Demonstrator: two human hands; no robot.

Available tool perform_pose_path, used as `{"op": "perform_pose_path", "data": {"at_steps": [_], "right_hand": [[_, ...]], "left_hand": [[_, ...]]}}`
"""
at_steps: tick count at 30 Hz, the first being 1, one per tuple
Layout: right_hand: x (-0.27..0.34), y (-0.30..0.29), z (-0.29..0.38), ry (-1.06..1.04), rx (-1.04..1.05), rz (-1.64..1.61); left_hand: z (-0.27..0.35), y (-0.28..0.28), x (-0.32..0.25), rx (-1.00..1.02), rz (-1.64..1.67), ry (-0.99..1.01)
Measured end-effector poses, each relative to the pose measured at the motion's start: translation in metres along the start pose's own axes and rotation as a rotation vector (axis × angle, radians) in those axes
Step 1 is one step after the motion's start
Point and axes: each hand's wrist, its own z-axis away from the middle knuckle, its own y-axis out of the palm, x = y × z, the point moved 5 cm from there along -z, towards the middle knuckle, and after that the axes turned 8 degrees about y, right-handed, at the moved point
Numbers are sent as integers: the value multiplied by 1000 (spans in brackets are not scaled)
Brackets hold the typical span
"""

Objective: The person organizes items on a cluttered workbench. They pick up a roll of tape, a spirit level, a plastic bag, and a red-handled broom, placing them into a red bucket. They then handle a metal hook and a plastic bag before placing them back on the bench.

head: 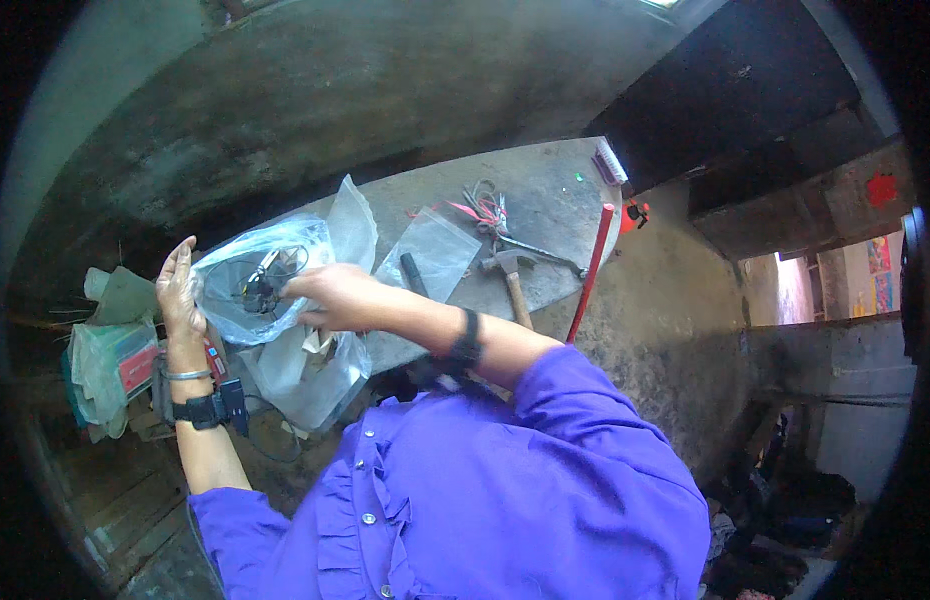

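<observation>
A clear plastic bag (232,322) lies with its mouth spread at the left end of a grey table. Inside it are dark cables and small black parts (261,291), with a shiny metal piece among them. My left hand (181,289) is upright against the bag's left rim, fingers stretched and close together; its grip on the plastic is unclear. Over the bag's right side reaches my right hand (337,294), fingertips bent toward the dark parts. Blur hides whether those fingers hold anything.
Right of the bag lie a flat plastic bag (435,241), a black rod (413,274), a hammer (517,296), a metal wrench (544,253), tied cords (484,206) and a brush (609,162). A red bar (591,274) crosses the table's right edge. Packets (112,367) are stacked at left.
</observation>
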Motion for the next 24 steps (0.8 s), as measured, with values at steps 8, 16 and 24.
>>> {"op": "perform_pose_path", "data": {"at_steps": [8,16,24], "right_hand": [[-237,-147,243,1182,-604,415],[-315,-158,330,1251,-215,877],[-341,-174,338,1038,-326,500]], "left_hand": [[74,0,-42,-249,-272,347],[151,44,-38,-287,-578,462],[179,50,-21,-318,-626,323]]}}
